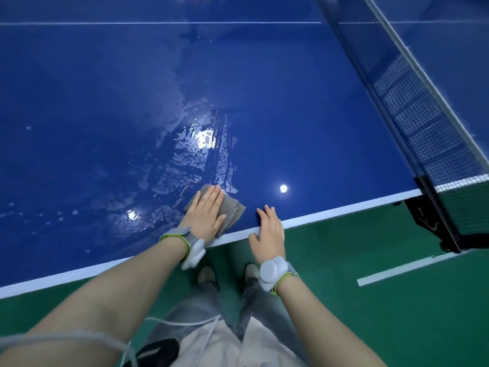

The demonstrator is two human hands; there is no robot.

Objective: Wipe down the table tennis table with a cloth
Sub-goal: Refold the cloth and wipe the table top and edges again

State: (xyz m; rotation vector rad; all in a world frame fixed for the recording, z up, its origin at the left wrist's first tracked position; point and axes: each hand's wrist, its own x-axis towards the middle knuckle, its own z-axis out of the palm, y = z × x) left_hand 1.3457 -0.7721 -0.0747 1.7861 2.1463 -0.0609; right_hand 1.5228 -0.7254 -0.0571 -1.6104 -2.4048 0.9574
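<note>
Left hand (205,213) lay flat on the cloth (229,211), fingers straight and together, pressing it onto the desk (79,115) just inside the near edge. Cloth was grey, folded, its right part sticking out from under the palm. Right hand (269,229) rested on the desk's white near edge just right of the cloth, fingers relaxed and extended, holding nothing, not touching the cloth. Wet streaks (201,154) ran from the cloth toward the far side and left, with lamp glare on them. Net (428,128) crossed the desk at right, its clamp (434,221) on the near edge, well apart from the hands. Both wrists wore white sensor bands (272,271). Green floor (370,327) below, with a white line (407,268) at right. Shoes (206,272) were near the desk edge.
</note>
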